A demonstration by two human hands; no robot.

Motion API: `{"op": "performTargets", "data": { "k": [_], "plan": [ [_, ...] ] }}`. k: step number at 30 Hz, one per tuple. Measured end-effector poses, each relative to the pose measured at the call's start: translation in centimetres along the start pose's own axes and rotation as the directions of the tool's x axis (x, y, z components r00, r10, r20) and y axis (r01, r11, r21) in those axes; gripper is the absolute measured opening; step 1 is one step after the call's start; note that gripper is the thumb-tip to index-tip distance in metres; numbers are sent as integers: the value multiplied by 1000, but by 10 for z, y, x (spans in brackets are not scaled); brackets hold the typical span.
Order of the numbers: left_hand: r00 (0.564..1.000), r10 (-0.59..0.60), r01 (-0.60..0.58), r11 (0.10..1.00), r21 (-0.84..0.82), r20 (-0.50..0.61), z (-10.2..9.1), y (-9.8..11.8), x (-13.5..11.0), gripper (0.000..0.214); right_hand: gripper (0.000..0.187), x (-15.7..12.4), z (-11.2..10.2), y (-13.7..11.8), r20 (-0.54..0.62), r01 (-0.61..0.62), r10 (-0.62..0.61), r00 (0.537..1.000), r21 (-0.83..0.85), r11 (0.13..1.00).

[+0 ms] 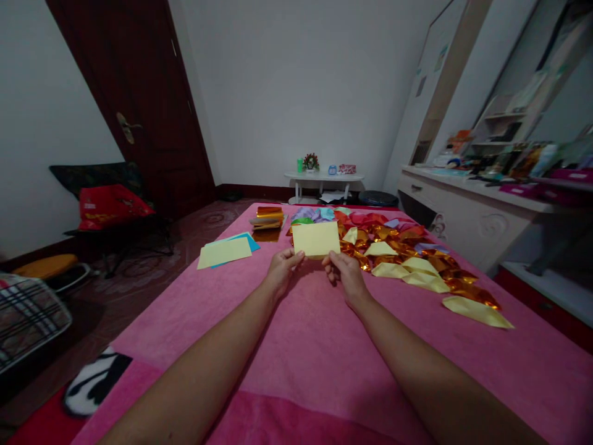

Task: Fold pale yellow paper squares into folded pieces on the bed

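Between my two hands I hold up a pale yellow sheet of paper, its face toward me. My left hand pinches its lower left corner. At the lower right corner, my right hand grips it between thumb and fingers. Left of the hands lie flat sheets, a pale yellow sheet over a blue sheet. Behind them is a stack of shiny gold paper. To the right spreads a pile of folded paper pieces, with yellow folded pieces and shiny gold folded pieces.
Everything rests on a pink blanket. A small white table stands by the far wall. A cluttered dresser lines the right side. A chair with a red bag is at the left, near a dark door.
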State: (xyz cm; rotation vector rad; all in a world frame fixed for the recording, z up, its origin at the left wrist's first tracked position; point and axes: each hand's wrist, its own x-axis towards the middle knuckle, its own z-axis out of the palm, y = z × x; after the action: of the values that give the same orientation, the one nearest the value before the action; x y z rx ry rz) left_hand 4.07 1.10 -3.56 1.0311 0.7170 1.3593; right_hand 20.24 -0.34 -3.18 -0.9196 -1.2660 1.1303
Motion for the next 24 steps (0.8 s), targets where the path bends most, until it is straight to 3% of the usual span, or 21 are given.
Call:
{"op": "performTargets", "data": {
  "k": [6, 13, 19, 24],
  "plan": [
    [999, -4, 3, 1000, 17, 54, 0, 1, 0, 31, 43, 0, 0, 3, -12, -22, 22, 1000, -21, 1000],
    [996, 32, -38, 996, 75, 87, 22, 0, -11, 38, 46, -4, 16, 6, -23, 23, -24, 999, -63, 998],
    [995, 93, -88, 988, 130, -31, 28, -6, -11, 41, 43, -7, 21, 6, 37, 12, -9, 999, -60, 998],
    [981, 174, -153, 966, 209, -85, 18, -1, -6, 47, 39, -5, 13, 0, -88, 29, -31, 996, -28, 999]
  ]
}}
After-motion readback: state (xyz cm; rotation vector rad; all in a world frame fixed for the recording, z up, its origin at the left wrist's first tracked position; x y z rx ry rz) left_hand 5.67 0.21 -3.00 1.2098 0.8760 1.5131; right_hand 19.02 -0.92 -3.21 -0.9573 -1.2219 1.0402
